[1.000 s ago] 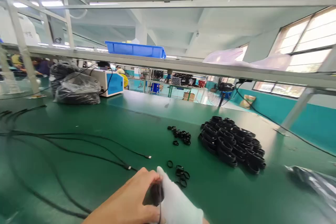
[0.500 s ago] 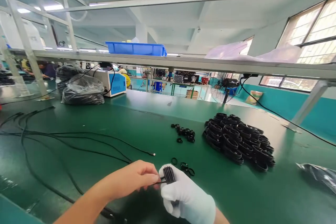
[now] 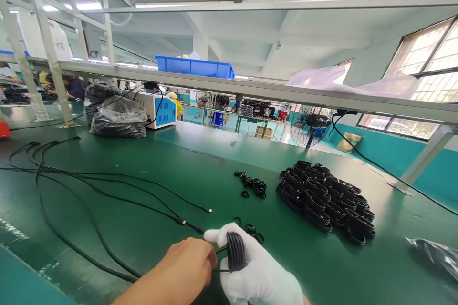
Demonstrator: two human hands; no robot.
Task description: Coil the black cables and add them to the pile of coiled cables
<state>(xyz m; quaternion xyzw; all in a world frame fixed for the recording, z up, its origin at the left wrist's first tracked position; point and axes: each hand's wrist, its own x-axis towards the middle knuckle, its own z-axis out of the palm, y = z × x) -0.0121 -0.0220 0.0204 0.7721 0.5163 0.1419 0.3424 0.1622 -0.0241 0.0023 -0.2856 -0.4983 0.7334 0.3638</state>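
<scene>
A black cable coil (image 3: 235, 251), several turns thick, is gripped by my right hand (image 3: 255, 271) in a white glove. Its thumb and fingers wrap round the turns. Bare and curled, my left hand (image 3: 191, 264) is just left of the coil. A strand of cable (image 3: 221, 250) runs from the coil to its closed fingers, whose tips are hidden. More loose cables (image 3: 107, 183) trail across the green table to the left, one ending in a small plug (image 3: 181, 220). Beyond the glove lie a few black rings (image 3: 251, 230).
A heap of coiled black cables (image 3: 325, 200) stands to the right, with small black rings (image 3: 252, 183) beside it. A plastic bag (image 3: 434, 252) lies at the right edge. Bagged goods (image 3: 116, 116) and a blue-white machine (image 3: 161, 109) stand behind. A shelf (image 3: 265, 88) spans above.
My left hand has moved down and turned over beside the coil. The coil in my right hand looks fuller and faces me more. The view has shifted slightly.
</scene>
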